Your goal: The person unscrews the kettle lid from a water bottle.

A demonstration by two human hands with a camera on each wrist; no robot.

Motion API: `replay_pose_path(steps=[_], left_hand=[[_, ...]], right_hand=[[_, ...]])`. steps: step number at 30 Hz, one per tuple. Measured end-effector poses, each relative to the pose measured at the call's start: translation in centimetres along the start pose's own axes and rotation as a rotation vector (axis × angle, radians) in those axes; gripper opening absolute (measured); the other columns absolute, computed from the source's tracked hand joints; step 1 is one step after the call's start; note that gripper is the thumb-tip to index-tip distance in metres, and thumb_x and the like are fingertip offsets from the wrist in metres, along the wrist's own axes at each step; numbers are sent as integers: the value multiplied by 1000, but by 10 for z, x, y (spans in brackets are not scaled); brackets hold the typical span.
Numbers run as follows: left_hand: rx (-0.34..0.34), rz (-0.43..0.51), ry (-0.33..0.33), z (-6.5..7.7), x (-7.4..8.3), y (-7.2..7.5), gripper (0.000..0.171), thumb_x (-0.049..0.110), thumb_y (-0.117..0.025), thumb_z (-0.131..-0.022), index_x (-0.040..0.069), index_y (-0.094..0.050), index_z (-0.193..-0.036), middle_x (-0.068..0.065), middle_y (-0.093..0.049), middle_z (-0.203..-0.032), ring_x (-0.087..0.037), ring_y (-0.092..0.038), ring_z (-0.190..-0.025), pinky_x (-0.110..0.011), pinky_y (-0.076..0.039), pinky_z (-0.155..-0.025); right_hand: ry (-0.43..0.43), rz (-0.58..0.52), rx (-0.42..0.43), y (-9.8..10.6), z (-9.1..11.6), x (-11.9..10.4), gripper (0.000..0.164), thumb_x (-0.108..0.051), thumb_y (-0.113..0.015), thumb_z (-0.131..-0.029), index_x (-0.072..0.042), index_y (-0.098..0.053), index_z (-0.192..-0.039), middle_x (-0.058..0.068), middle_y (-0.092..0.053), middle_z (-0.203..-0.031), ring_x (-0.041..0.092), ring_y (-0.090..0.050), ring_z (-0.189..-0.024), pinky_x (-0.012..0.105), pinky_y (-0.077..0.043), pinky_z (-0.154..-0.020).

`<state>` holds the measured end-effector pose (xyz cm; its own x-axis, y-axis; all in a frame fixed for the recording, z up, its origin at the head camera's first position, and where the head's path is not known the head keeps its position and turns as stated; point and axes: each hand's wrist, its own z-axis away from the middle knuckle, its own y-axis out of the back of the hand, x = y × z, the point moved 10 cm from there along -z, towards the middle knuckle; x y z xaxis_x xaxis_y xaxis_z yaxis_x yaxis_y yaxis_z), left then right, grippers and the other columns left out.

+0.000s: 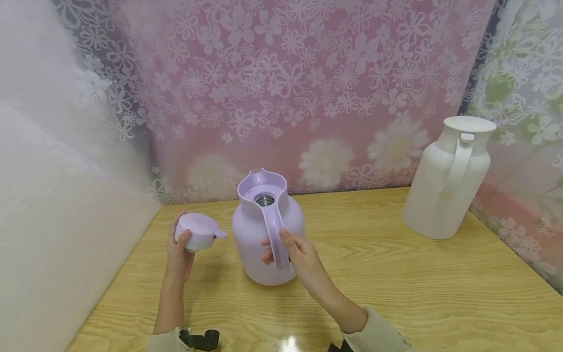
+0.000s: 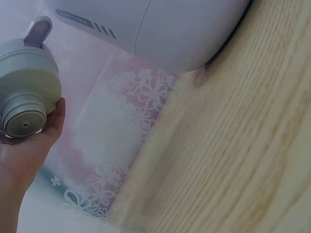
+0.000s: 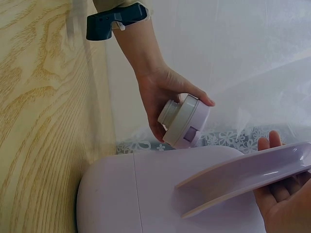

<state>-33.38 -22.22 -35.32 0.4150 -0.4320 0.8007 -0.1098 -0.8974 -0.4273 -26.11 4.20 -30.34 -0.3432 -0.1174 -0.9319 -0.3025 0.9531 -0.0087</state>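
Your left hand [image 1: 179, 256] grips lid [image 1: 199, 231], centre-left of frame, left of uncovered mouth [image 1: 265, 200] of upright jug [image 1: 249, 244]; your right hand [image 1: 305, 259], nearer mouth, grasps handle [image 1: 273, 225].

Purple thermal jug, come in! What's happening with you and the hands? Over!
Left hand holds stopper lid; right hand grips handle. Purple thermal jug upright, uncovered. No obstacle seen between lid and jug; white jug stands apart, rightward.

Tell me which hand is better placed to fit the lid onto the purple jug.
Likely the left hand: it holds the lid beside the open purple jug, while the right hand grips the handle.
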Motion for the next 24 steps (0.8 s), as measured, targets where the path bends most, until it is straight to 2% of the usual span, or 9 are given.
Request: replay_pose_path(steps=[3,8,14,18,24], left_hand=[[23,-37,15,0,0,2,37,15,-50,-94,20,-39,-128,-6,-37,-120,-16,-49,-97,-25,-47,-76],[51,-126,57,1,1,3,34,8,-49,-93,24,-42,-123,-3,-34,-122,-16,-47,-100,-25,-47,-76],[59,-225,97,0,1,4,45,-1,-52,-90,16,-40,-131,-3,-33,-125,-20,-44,-104,-26,-48,-76],[46,-447,146,-2,-2,5,55,4,-61,-87,12,-37,-135,-6,-37,-124,-22,-44,-104,-26,-48,-76],[-65,-814,216,-6,-13,-3,69,25,-75,-78,14,-40,-137,-16,-41,-120,-30,-45,-99,-35,-48,-71]], right_hand=[[8,5,-2,0,0,-1,49,-30,-30,-102,4,-65,-100,16,-67,-78,27,-65,-76,35,-48,-77],[1,0,-2,0,0,0,49,-30,-30,-102,4,-65,-100,16,-67,-78,26,-65,-76,35,-48,-77],[-5,-5,-4,0,0,1,49,-31,-30,-102,4,-65,-100,16,-66,-78,27,-65,-77,36,-48,-77],[-12,-5,-1,0,0,2,49,-32,-31,-102,4,-65,-100,16,-66,-78,27,-65,-77,35,-48,-78],[-9,-5,-1,0,1,1,50,-32,-31,-102,3,-65,-101,16,-66,-79,27,-64,-78,35,-48,-78]])
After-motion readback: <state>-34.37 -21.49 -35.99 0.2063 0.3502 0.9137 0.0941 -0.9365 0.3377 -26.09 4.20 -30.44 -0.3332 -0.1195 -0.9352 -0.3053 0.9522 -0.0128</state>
